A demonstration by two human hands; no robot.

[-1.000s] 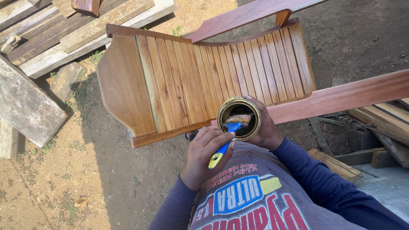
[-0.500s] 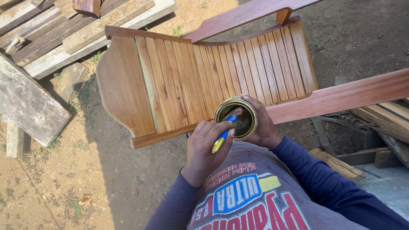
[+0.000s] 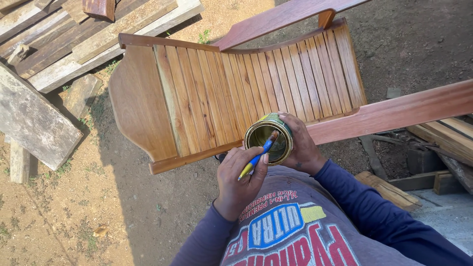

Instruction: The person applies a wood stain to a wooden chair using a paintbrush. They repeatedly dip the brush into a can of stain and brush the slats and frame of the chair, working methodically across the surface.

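Held just in front of the slatted wooden chair (image 3: 236, 93), over its near edge: a small open metal can (image 3: 269, 137), mouth up and tilted a little toward the chest. Right hand (image 3: 301, 148) wrapped round the can's far wall, fingers curled and clamped on it. Left hand (image 3: 240, 184) pinched shut on a thin brush (image 3: 256, 156) with a blue-and-yellow handle, bristle end dipped inside the can's rim. Likely rigid and fairly light, that can, yet with liquid inside apt to slosh; best gripped round the side wall, kept level, since a wet rim would be slippery. Brush light and stiff; best held mid-handle, like a pencil. Beyond the chair, weathered planks (image 3: 59, 44) on bare dirt.
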